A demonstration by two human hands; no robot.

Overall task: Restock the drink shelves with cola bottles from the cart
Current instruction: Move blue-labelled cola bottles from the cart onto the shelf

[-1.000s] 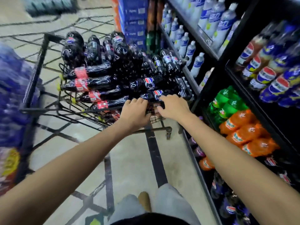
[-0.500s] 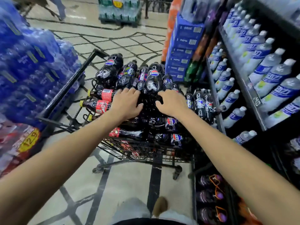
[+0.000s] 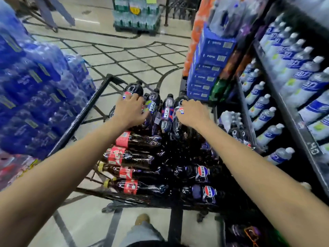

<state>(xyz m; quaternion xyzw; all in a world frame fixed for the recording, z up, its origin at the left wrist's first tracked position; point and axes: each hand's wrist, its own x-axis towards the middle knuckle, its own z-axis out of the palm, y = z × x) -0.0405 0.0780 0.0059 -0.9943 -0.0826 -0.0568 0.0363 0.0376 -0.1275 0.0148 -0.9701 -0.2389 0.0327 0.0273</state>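
Note:
A black wire cart [image 3: 80,118] stands in the aisle, heaped with dark cola bottles. Red-labelled ones [image 3: 128,155] lie at the near left and blue-logo ones [image 3: 203,172] at the near right. My left hand [image 3: 130,111] lies on a large blue-labelled cola bottle [image 3: 132,90] at the far left of the pile, fingers curled over it. My right hand [image 3: 193,113] lies on another large cola bottle [image 3: 179,111] at the far right, fingers curled over its label. Two slimmer cola bottles [image 3: 166,111] stand between the hands.
Drink shelves [image 3: 292,122] on the right hold rows of white-capped bottles with blue labels. Blue cartons [image 3: 208,68] are stacked past the cart. Wrapped blue water packs [image 3: 35,97] rise at the left. A pallet of green bottles [image 3: 137,16] stands far down the tiled floor.
Both hands reached further along the pile, from the middle bottles to the big bottles at the cart's far end. The view has tilted up and moved closer over the cart.

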